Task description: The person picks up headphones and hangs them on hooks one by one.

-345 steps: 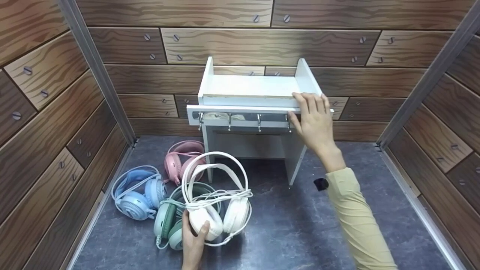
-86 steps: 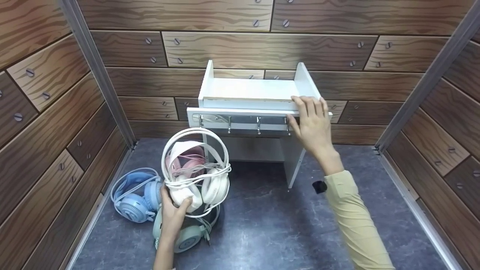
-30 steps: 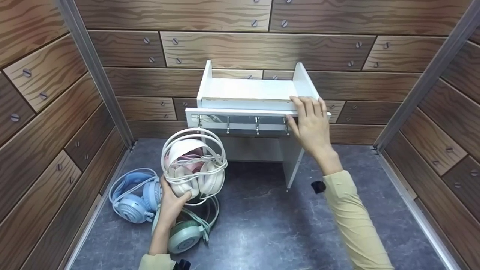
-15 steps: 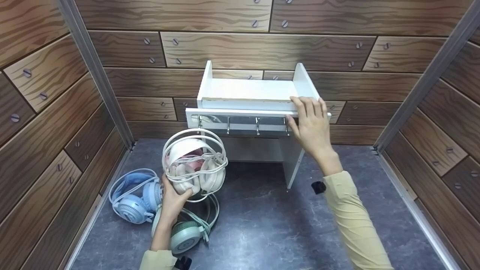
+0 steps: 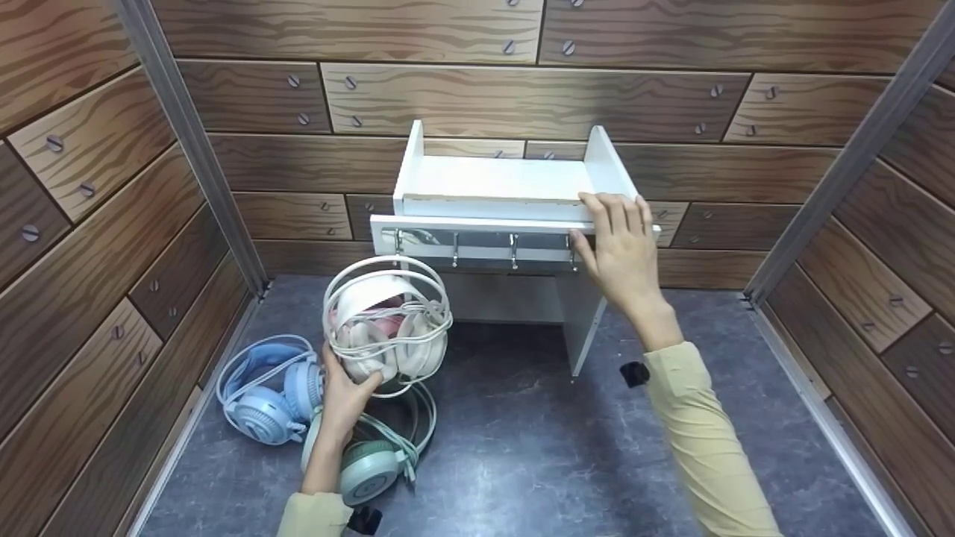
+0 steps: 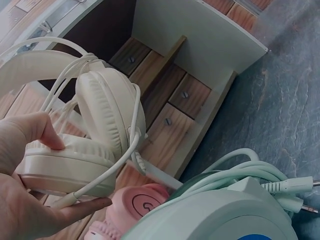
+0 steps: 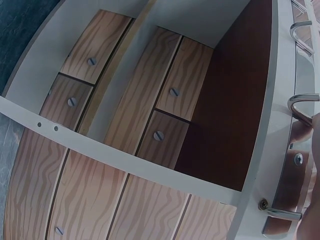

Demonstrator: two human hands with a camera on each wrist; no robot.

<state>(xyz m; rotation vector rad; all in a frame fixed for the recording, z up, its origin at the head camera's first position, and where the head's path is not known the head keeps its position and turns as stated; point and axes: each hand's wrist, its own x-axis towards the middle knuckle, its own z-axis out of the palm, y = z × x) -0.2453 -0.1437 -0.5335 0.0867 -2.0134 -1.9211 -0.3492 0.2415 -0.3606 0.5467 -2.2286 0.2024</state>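
White headphones [image 5: 421, 350] with a loosely wound cable are in my left hand [image 5: 345, 399], thumb and fingers around one ear cup. Their headband reaches just below the leftmost hook [image 5: 398, 240] of a white shelf's hook rail [image 5: 485, 224]; whether they touch I cannot tell. In the left wrist view, my left hand [image 6: 25, 195] holds the lower ear cup of the white headphones [image 6: 107, 112]. My right hand [image 5: 625, 257] rests on the rail's right end, fingers laid over the top and thumb in front. Only a sliver of it shows in the right wrist view.
Blue headphones [image 5: 265, 410] lie on the dark floor at left, green headphones [image 5: 369, 470] under my left forearm. Pink headphones [image 6: 137, 202] sit behind the white ones. The white shelf [image 5: 507, 175] stands before a wood-patterned wall [image 5: 537, 97], its lower part open at the front.
Since the oldest frame, my left hand has carried the white headphones left and up, towards the rail's left end. Over the last second they tilted slightly. My right hand has stayed on the rail.
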